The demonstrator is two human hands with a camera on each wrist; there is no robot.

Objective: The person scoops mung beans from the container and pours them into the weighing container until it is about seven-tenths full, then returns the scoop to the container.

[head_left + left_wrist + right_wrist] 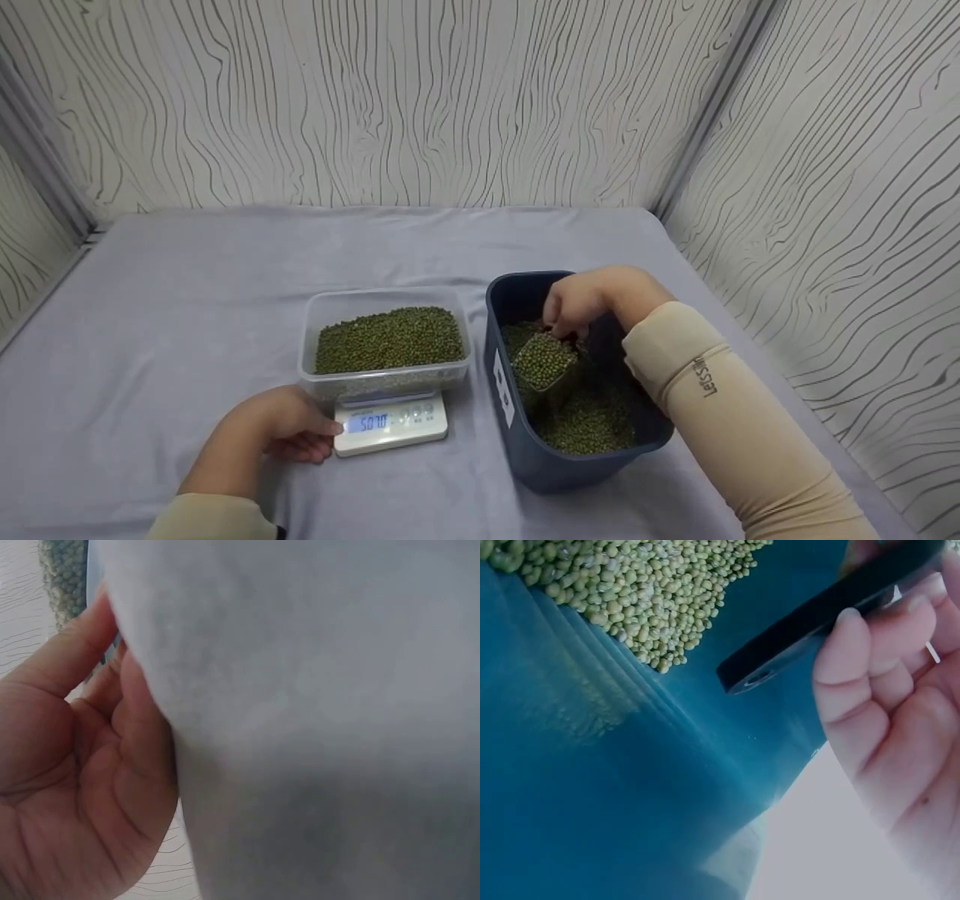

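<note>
In the head view my left hand is at the left edge of a white kitchen scale, thumb and fingertips gripping its corner. The lit display looks like 507.0. A clear plastic box of green mung beans sits on the scale. My right hand is inside a dark blue bin, holding a scoop heaped with beans. The right wrist view shows its black handle pinched between thumb and fingers. Cloth hides much of the left wrist view.
More mung beans lie in the bottom of the bin. A white label is on its left side. A grey cloth covers the table, and wood-grain patterned panels stand behind and at the sides.
</note>
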